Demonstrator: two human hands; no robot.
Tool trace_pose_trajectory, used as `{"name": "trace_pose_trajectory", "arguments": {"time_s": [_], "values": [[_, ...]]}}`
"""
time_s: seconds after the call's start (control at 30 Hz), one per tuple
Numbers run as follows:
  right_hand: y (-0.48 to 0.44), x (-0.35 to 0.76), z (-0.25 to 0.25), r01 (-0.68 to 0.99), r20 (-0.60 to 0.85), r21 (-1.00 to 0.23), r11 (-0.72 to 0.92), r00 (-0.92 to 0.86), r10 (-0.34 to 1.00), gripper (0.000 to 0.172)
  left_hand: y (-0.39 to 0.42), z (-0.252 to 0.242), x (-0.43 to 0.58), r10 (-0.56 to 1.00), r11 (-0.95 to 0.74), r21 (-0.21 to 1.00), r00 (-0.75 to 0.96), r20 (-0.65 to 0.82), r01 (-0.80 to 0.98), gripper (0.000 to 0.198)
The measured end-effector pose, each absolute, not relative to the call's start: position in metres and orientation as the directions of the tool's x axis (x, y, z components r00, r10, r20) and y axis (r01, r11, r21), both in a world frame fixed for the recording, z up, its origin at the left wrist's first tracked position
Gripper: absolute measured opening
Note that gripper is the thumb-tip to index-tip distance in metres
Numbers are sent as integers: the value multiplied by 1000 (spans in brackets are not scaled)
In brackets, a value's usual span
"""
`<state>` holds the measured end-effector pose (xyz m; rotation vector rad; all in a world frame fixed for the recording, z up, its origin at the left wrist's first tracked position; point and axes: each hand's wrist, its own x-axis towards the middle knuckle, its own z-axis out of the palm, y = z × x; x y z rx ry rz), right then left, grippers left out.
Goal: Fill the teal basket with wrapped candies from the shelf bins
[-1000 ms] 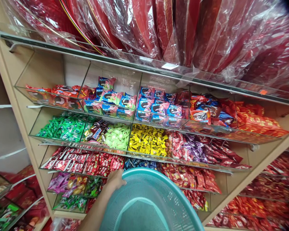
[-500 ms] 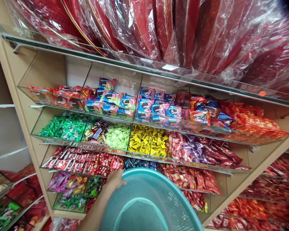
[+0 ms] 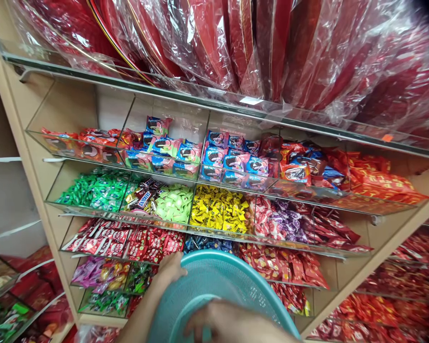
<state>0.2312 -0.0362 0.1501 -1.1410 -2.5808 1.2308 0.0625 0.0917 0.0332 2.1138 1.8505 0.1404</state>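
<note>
My left hand (image 3: 172, 267) is closed round the rim of a teal plastic mesh basket (image 3: 270, 286), at its upper left edge. The basket is tilted toward me at the bottom of the head view, in front of the lower shelves. Over the basket's opening is my right hand (image 3: 218, 321), smeared by motion. Its fingers point down and to the left, and whether they hold anything does not show. Beyond the rim, the nearest sweets are blue-wrapped candies (image 3: 209, 245) and red packets (image 3: 266, 259).
Clear-fronted shelves hold yellow candies (image 3: 219, 209), green candies (image 3: 93, 190), light green candies (image 3: 175, 202) and blue-pink snack packs (image 3: 232, 159). Red plastic-wrapped items (image 3: 214, 43) fill the top shelf. A wooden side panel (image 3: 16, 109) stands at left; more red packets (image 3: 386, 314) lie at right.
My right hand has come into view from below, over the basket. My left hand stays on the rim, and the basket has barely moved.
</note>
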Motion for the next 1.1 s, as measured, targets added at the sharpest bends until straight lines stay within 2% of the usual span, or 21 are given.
{"name": "trace_pose_trajectory", "arguments": {"time_s": [0.1, 0.17, 0.23, 0.3, 0.37, 0.47, 0.6, 1.1], "values": [[7, 238, 186, 616, -139, -625, 480, -693, 707, 30, 93, 31, 62, 978, -100, 296, 149, -146, 950, 36], [41, 242, 208, 723, 55, -381, 576, -604, 795, 28, 93, 31, 63, 977, -94, 296, 145, -154, 950, 37], [73, 242, 224, 833, 186, -186, 521, -490, 851, 29, 92, 33, 63, 977, -88, 300, 140, -158, 950, 40], [98, 240, 231, 894, 193, -57, 445, -428, 883, 34, 91, 36, 63, 976, -83, 305, 139, -165, 949, 40], [115, 234, 231, 919, 113, 20, 393, -393, 913, 43, 89, 39, 63, 975, -76, 308, 136, -178, 948, 39], [126, 224, 225, 934, -1, 67, 351, -352, 936, 54, 89, 41, 63, 974, -70, 316, 134, -184, 946, 38], [128, 217, 220, 954, -70, 112, 280, -273, 959, 62, 90, 39, 62, 971, -70, 332, 140, -192, 941, 41], [136, 218, 211, 944, -124, 230, 236, -212, 969, 61, 93, 33, 62, 974, -85, 318, 146, -171, 944, 40]]}}
